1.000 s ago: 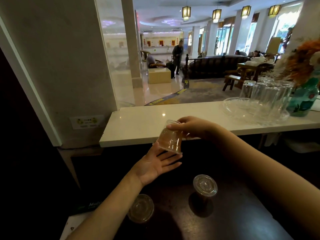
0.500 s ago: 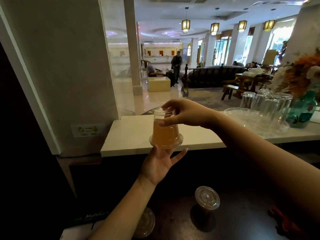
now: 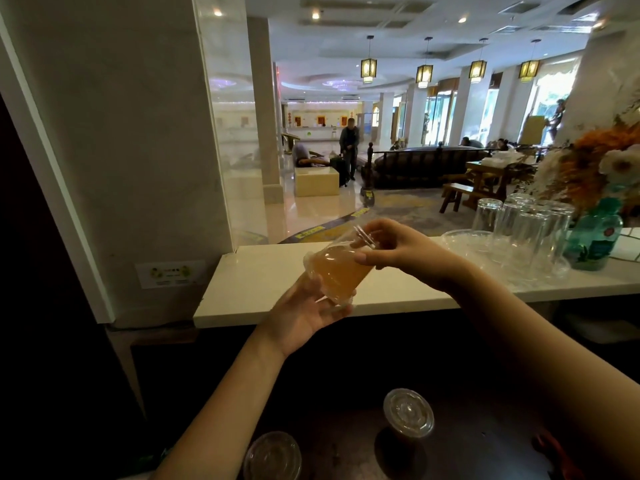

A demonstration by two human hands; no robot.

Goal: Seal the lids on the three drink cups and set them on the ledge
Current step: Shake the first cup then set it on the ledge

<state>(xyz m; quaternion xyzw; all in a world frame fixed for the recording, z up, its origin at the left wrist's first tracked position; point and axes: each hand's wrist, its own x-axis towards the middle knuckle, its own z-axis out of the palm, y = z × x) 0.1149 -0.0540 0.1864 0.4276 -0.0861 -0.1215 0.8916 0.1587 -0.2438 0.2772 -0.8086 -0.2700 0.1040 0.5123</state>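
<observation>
At the bottom of the frame, nearest the camera, two lidded cups stand on the dark counter [image 3: 485, 455]: one cup at bottom centre-left [image 3: 272, 457], the other to its right [image 3: 408, 412], both well apart from the hands and below them.

Above these, in mid-frame, the person holds the third cup [image 3: 337, 271], filled with amber drink, in both hands over the near edge of the ledge [image 3: 249, 282]. Its long axis is tilted, running from lower left to upper right, lid end lower left and base upper right. The left hand [image 3: 308, 315] cups the lid end from beneath, palm up, fingers curled against it. The right hand [image 3: 398, 249] pinches the base end between thumb and fingers.

The ledge lies just behind and under the cup, and its left stretch is bare. Farther right stand upturned glasses [image 3: 519, 233] and a flower vase [image 3: 594, 237], so the open room for setting down, once the cup is righted, appears to be to the left and centre.
</observation>
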